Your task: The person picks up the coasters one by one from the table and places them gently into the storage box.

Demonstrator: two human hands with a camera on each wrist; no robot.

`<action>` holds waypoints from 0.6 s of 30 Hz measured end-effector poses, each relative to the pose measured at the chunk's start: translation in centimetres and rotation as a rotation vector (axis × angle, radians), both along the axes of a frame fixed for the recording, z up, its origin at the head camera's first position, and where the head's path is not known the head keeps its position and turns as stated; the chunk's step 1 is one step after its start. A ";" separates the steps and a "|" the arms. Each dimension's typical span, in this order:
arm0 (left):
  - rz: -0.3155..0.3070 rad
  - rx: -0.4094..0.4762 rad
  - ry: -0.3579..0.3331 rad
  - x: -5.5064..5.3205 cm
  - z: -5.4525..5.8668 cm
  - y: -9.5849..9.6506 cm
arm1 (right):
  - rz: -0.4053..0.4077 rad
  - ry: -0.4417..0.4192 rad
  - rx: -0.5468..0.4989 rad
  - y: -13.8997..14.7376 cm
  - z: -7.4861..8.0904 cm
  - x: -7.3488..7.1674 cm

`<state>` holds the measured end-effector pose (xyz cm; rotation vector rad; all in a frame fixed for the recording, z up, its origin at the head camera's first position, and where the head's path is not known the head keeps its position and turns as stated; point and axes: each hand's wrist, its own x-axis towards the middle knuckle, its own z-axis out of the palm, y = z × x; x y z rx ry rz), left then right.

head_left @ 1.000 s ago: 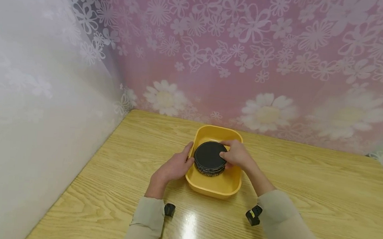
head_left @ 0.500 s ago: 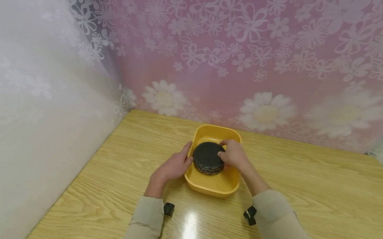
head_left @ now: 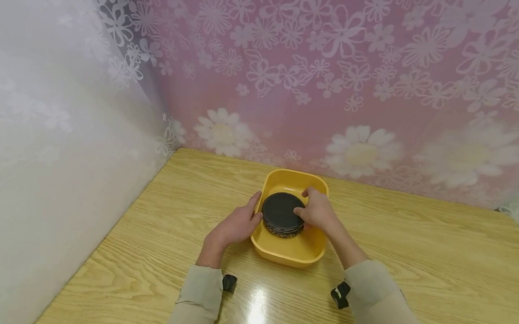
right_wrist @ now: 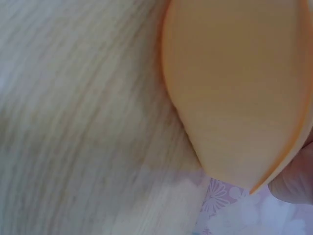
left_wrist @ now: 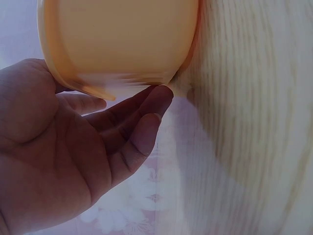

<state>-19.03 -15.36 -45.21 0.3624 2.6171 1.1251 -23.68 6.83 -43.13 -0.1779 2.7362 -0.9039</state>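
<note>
A stack of round black coasters (head_left: 282, 210) with pale-flecked edges lies inside a yellow plastic tub (head_left: 286, 259), against its left wall. My left hand (head_left: 236, 224) grips the tub's left rim, thumb over the edge and fingers along the outer wall. In the left wrist view those fingers (left_wrist: 142, 137) bend close under the tub's side. Reaching over the right rim, my right hand (head_left: 320, 211) has its thumb on the top coaster's right edge. Its index finger stands off the stack, and the lower fingers are hidden. Only a fingertip (right_wrist: 292, 183) beyond the rim shows in the right wrist view.
The tub stands on a wood-grain table (head_left: 414, 251), near the back edge. Behind it rises a pink wall covering (head_left: 288, 124) with white flowers, and a pale wall (head_left: 63, 160) borders the left side. Both wrists wear small black cameras (head_left: 230, 283).
The coaster stack has shifted slightly left in the tub. My right thumb has slid left onto it, while the index finger has lifted away from its edge. My left hand stays put.
</note>
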 end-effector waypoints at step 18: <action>0.008 -0.015 -0.001 0.1 0.2 0.0 | 0.020 -0.013 -0.154 0.9 0.5 0.6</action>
